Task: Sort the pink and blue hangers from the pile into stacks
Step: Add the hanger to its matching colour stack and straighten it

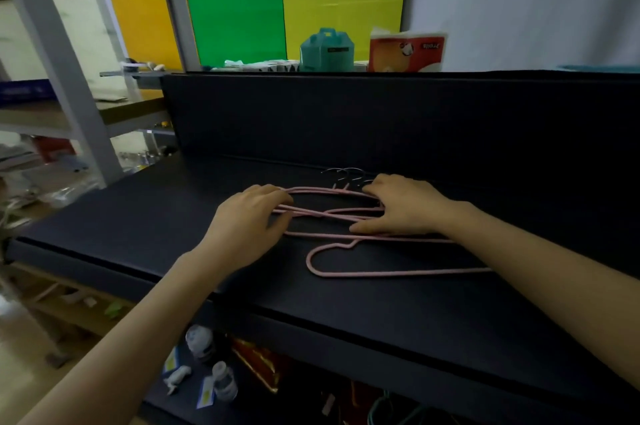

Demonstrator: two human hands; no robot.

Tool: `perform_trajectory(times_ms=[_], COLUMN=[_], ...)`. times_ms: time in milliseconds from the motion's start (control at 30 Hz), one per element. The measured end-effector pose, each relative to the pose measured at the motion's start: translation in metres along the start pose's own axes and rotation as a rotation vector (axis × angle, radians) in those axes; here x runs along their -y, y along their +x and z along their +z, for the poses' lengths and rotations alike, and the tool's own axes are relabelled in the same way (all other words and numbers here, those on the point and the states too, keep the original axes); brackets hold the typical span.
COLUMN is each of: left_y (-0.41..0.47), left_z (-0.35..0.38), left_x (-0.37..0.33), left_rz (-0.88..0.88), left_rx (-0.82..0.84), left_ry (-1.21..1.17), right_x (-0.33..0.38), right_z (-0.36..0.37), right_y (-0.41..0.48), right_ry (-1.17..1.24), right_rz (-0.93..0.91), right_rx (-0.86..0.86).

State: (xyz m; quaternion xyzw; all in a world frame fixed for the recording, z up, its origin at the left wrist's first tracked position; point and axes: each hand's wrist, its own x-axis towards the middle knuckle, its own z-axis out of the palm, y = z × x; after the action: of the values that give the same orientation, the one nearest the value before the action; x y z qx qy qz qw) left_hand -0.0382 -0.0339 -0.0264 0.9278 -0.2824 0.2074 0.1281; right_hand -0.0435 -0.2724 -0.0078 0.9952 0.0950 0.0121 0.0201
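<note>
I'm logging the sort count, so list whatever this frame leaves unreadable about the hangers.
Head view:
How many pink hangers are stacked: wires overlap, and the left hand and right hand cover both ends.
Nearest hanger: right end hidden by the right forearm.
Hooks: dark, blurred against the table.

1. A dark matte tabletop (138,217) fills the middle of the view, with an upright dark back panel (381,113) along its far edge.
2. Behind the panel stand a teal plastic box-shaped container with a top handle (327,50) and, just beside it, a red-and-white printed packet (407,50).
3. Flat green (235,12), yellow (343,2) and orange (145,26) boards line the wall.
4. A grey metal shelving frame (52,61) stands at the left.
5. Small white bottles (201,343) lie below the table's front edge.
</note>
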Motion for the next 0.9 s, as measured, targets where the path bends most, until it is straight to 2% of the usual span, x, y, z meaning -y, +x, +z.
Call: perform_trajectory(times_ms=[167,267,467,600,700,900], left_y=[0.017,0.028,0.047,0.062,0.071,0.082], left_z=[0.002,0.002,0.014,0.026,0.037,0.048], left_x=[0.028,0.047,0.061,0.057,0.054,0.049], left_rz=[0.062,0.105,0.205,0.226,0.239,0.290], left_rx=[0.021,0.022,0.063,0.303,0.412,0.350], left_ry=[-0.038,-0.066,-0.112,-0.155,-0.201,-0.363], right_x=[0.005,0.007,-0.007,-0.016,-0.013,-0.002], right_z=[-0.006,-0.014,-0.039,-0.044,-0.043,-0.024], right_y=[0.009,0.006,-0.043,-0.091,-0.123,-0.166], right_ry=[0.276,0.410,0.490,0.415,0.484,0.546], right_rz=[0.139,0.214,0.428,0.570,0.655,0.740], right_rx=[0.065,0.010,-0.204,-0.326,-0.416,-0.525])
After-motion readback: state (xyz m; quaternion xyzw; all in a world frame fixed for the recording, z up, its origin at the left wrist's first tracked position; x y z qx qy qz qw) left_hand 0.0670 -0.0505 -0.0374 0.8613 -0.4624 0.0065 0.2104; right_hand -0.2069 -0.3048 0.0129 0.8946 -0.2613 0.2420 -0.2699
